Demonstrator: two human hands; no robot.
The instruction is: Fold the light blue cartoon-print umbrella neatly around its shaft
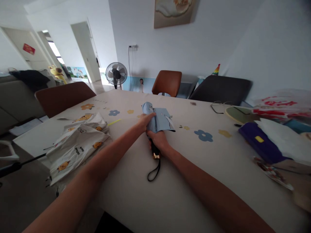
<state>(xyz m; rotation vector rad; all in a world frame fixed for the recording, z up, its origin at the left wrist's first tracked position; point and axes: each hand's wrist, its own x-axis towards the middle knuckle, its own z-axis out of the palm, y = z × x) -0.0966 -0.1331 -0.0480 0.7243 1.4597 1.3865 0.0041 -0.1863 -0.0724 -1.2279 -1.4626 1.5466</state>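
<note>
A folding umbrella with light blue cloth (164, 119) is held over the middle of the table, its cloth partly wrapped and a loose flap spread to the right. My left hand (146, 122) is closed around the cloth on its left side. Lower down, my right hand (158, 140) grips the umbrella where the cloth meets the black handle (155, 150). Below the handle's shiny gold-coloured end, a black wrist strap (154, 173) hangs in a loop. Fingers of both hands are partly hidden by the cloth and the handle.
A pale umbrella (80, 145) with yellow cartoon prints lies loosely over the table's left edge, its dark shaft pointing left. On the right are glasses (228, 105), a purple case (261, 142) and plastic bags (284, 103). Chairs (167, 83) and a fan (116, 74) stand beyond the table.
</note>
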